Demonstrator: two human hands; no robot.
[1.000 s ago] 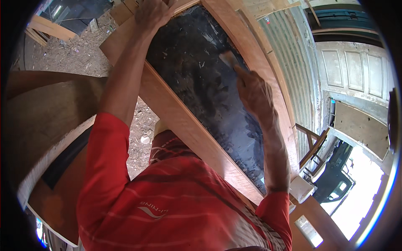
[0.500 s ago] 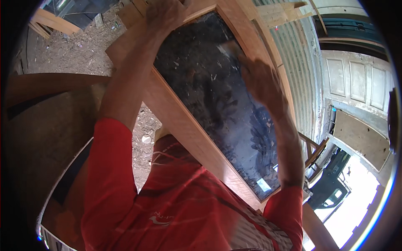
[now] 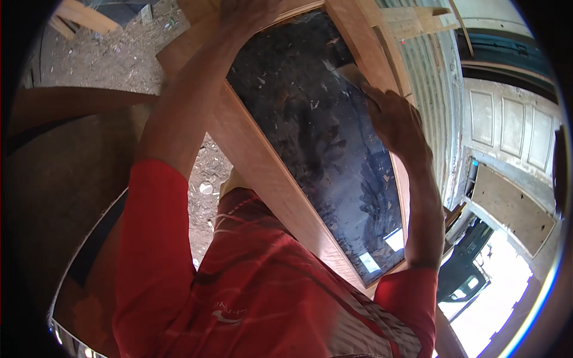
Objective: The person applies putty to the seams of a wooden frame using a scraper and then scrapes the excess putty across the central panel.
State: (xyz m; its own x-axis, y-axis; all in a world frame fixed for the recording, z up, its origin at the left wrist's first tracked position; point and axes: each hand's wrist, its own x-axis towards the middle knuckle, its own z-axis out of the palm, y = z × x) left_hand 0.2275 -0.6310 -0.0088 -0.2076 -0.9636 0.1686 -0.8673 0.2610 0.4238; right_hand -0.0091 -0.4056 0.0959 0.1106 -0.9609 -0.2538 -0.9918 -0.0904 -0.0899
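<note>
A wooden frame (image 3: 265, 173) with a dark glass panel (image 3: 310, 131) set in it lies at a slant before me. Smears, pale flecks and bright reflections mark the glass. My right hand (image 3: 397, 119) is closed round what looks like a flat scraper (image 3: 351, 74), its thin end against the glass near the frame's far right side. My left hand (image 3: 248, 13) is at the frame's far left corner, at the picture's upper edge. Its fingers are largely cut off or hidden, so their grip does not show.
A large brown curved board (image 3: 65, 173) stands to my left. Shavings cover the floor (image 3: 107, 71). Past the frame are wooden pieces (image 3: 418, 22) and corrugated sheeting (image 3: 427, 77). A pale panelled door (image 3: 513, 122) and a dark vehicle (image 3: 468, 268) are to the right.
My right hand and the scraper have moved a little to the right over the glass. My left hand sits slightly higher in the picture. The whole view has shifted slightly.
</note>
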